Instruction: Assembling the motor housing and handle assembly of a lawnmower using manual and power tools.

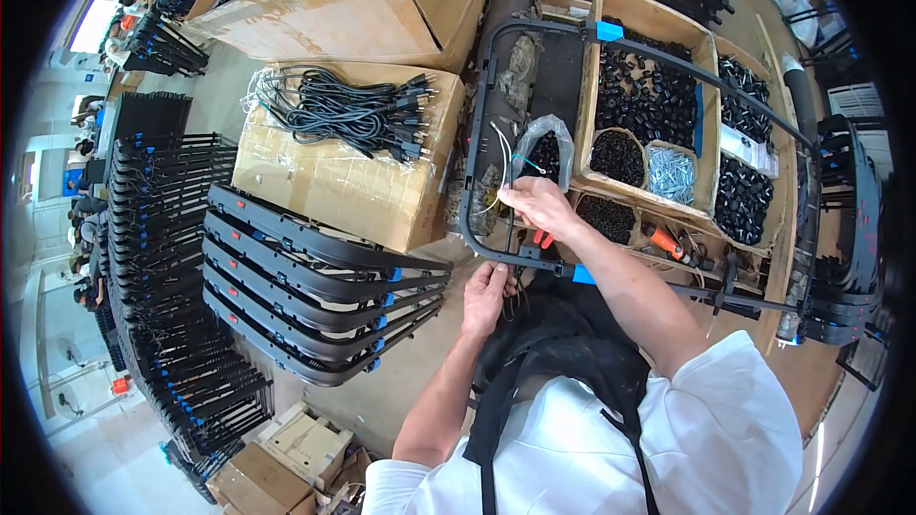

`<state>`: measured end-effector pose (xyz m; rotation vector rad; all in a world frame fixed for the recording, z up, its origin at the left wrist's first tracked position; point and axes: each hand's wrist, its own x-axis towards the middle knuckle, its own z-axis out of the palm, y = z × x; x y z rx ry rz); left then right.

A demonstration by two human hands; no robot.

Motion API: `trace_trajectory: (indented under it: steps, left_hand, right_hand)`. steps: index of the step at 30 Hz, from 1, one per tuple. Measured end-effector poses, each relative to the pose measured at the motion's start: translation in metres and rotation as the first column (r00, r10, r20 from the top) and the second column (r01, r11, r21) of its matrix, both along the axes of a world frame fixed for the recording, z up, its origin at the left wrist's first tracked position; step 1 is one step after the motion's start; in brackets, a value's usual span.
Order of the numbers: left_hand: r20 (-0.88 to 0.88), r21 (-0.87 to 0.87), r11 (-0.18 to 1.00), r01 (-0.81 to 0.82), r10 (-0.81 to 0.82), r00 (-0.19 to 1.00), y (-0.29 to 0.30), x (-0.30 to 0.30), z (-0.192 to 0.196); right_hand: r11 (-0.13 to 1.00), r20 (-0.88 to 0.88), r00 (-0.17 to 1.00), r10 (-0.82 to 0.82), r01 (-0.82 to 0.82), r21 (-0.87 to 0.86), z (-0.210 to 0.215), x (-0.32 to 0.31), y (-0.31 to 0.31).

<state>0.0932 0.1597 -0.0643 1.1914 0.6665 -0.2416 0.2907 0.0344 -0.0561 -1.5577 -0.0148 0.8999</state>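
A black tubular frame [474,124] is laid across the table [821,372] before the person. The right hand [539,205] is pinched shut on thin wires [506,148] at the frame's near rail; the left hand [485,291] is closed on dark cable below it. Wire routing appears in hand. Steady tension and fine fingertip guidance are judged necessary next.

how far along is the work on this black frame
Done, it seems: finished-looking frames are stacked to the left. In hand: the right hand holds wires at the black frame, the left hand grips its lower edge. Left: a bundle of black cables waits on the cardboard box.
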Motion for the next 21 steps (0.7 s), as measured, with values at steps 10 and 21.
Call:
trace_trajectory:
  steps: [10,21]
  left_hand:
    - [0.088,0.018,1.0,0.001,-0.002,0.996,0.005,-0.002,-0.005]
    - [-0.043,-0.084,0.989,-0.118,0.115,0.992,0.003,0.001,-0.007]
  right_hand:
    - [0.989,0.149,0.989,-0.002,0.024,-0.143,0.001,0.016,0.026]
    - [0.75,0.488,0.735,0.47,-0.04,-0.661,0.004,0.075,-0.038]
